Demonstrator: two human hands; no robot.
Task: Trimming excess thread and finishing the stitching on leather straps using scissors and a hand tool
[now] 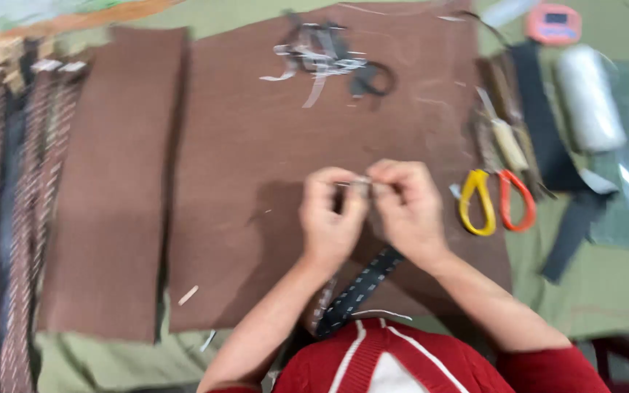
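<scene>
Closest to the camera there's a red sweater (402,364) with white stripes, and both forearms reach out from it over the table (606,298), which has a green cover. A dark strap (362,287) with pale stitching runs from the near edge up under the hands, lying on the big brown sheet (256,182) that takes up the middle of the table.

Left hand (331,218) and right hand (408,207) are pressed together right over the middle of that sheet, fingertips meeting. Both are pinched narrow on a small thin pale piece (362,182) held between them; it's too blurry to tell what it actually is.

Just right of the right hand, at the right edge of the sheet, are scissors with a yellow and an orange handle (496,202). A narrower brown strip (114,189) sits along the sheet's left side, and further left, near the left edge of the table, there's a row of braided belts (16,218).

Going further back: a white spool (590,98) and some dark strips (547,131) on the right side, an orange tape measure (553,23) at the far right corner, and a messy pile of dark and pale scraps (325,58) near the sheet's far edge
</scene>
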